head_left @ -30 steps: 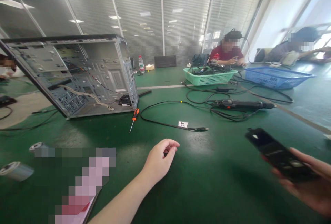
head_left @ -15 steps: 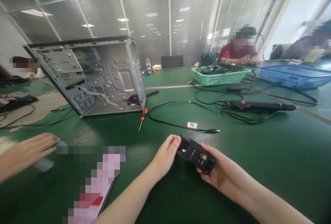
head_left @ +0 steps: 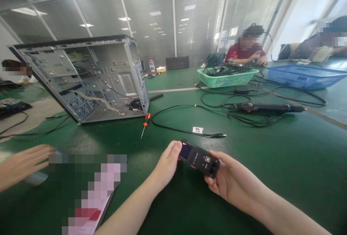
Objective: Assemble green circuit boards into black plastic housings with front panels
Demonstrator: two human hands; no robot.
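Note:
A small black box-shaped device (head_left: pixel 200 158) with a dark screen and a square port is held above the green table. My left hand (head_left: pixel 169 159) grips its screen end, thumb on top. Around its other end, by the port, the fingers of my right hand (head_left: pixel 226 177) are closed. Beyond the device, a black cable with a metal-tipped plug (head_left: pixel 218 136) lies beside a white number label (head_left: pixel 197 130). An orange and black screwdriver (head_left: pixel 145 124) rests in front of an open metal computer case (head_left: pixel 108 79).
A green basket (head_left: pixel 227 80) of cables and a blue basket (head_left: pixel 306 77) stand at the back right. In front of them lies a black power tool (head_left: pixel 268 108). Another person's hand (head_left: pixel 24 164) is at the left, near a pixelated pink item (head_left: pixel 100 191). People sit farther back.
The whole view has shifted slightly, so most things appear farther left. The device is tilted a little differently, its screen more visible. Both my hands keep hold of it.

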